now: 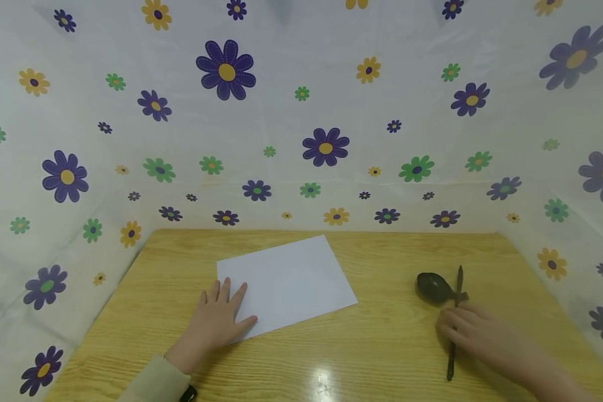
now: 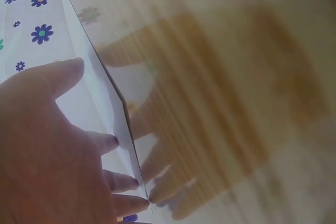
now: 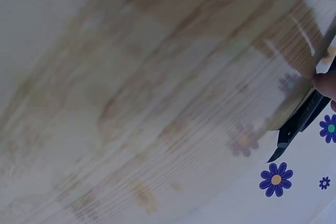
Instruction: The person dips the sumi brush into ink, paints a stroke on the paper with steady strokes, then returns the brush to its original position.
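Note:
A white sheet of paper [image 1: 301, 279] lies at a slant on the wooden table. My left hand [image 1: 220, 315] presses its near left corner with fingers spread; the left wrist view shows the hand [image 2: 58, 145] along the paper's edge. Over on the right, my right hand [image 1: 474, 332] pinches a slim dark pen [image 1: 451, 360] around its middle. The pen's tip points away from me. Just beyond the fingers lies a dark, glossy oval thing [image 1: 433, 288] with a narrow stem-like end, which the pen crosses. In the right wrist view, only a fingertip [image 3: 325, 85] shows against a black object.
The wooden table [image 1: 382, 346] runs back to a white cloth [image 1: 281, 123] printed with purple, yellow and green flowers. That cloth also rises along both sides. A beige sleeve [image 1: 156, 382] and a black band [image 1: 188, 393] are at the left wrist.

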{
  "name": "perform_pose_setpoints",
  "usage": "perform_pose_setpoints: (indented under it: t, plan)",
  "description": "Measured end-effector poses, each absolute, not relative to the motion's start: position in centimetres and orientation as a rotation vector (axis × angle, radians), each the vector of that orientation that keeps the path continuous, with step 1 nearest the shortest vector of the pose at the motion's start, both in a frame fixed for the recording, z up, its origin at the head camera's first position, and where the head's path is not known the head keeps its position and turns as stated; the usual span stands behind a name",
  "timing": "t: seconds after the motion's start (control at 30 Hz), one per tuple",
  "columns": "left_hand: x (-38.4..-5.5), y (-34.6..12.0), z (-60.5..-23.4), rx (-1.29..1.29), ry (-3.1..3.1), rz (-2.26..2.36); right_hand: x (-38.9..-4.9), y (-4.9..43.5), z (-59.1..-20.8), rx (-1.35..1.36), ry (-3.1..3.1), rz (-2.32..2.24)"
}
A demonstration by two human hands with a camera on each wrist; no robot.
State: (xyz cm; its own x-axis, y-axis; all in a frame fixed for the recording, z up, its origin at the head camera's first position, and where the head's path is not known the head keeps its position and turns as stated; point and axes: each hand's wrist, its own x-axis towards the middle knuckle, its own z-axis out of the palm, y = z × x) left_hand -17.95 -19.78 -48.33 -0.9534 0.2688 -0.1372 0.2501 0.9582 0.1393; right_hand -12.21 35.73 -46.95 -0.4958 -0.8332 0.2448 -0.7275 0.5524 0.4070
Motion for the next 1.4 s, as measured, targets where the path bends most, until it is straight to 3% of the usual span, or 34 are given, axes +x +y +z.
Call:
perform_pose_setpoints:
  t: [0.87, 1.4]
  plan:
    - [-18.5, -19.8, -48.4, 0.481, 2.908, 0.226, -13.3, 35.4, -47.2, 1.424, -2.083, -0.496]
    - [-18.9, -19.5, -49.1, 0.529, 2.869, 0.234, -13.2, 35.7, -45.9, 1.347, -2.014, -0.525]
